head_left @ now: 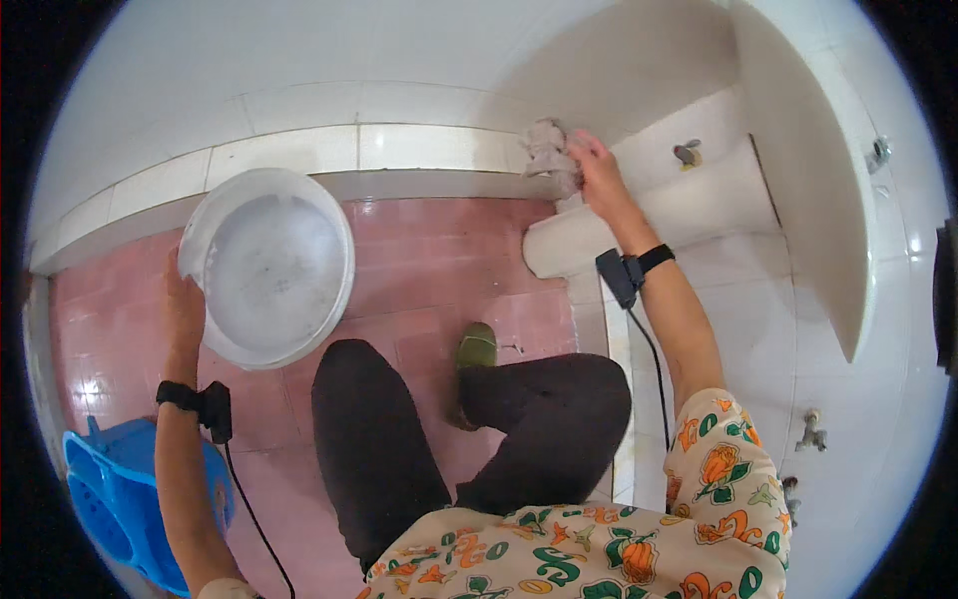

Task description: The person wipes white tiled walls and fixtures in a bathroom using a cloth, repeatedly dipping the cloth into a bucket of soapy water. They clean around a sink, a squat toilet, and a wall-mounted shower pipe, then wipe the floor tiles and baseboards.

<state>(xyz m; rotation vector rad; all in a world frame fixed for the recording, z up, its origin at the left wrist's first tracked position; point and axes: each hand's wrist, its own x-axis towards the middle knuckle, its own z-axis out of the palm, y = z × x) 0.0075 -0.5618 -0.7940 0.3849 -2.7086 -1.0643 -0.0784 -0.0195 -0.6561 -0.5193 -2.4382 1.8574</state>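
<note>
At the left, a round white plastic tub (341, 262) stands on the floor with cloudy, greyish liquid in it. My left hand (184, 301) grips the tub's left rim, its fingers partly hidden by the edge. Stretched out to the far side, my right hand (599, 172) is closed on a crumpled pale grey cloth (548, 150). The cloth lies against the white-tiled ledge (429, 148) near the foot of the wall, beside the white pedestal (574, 243). Part of the cloth is covered by my fingers.
A blue mop bucket (140, 469) stands at the lower left beside my left forearm. The white washbasin (813, 190) juts out at the right, above the pedestal. Taps (811, 431) stick out of the right wall. Wet-looking pink tiles (429, 240) cover the floor around my legs.
</note>
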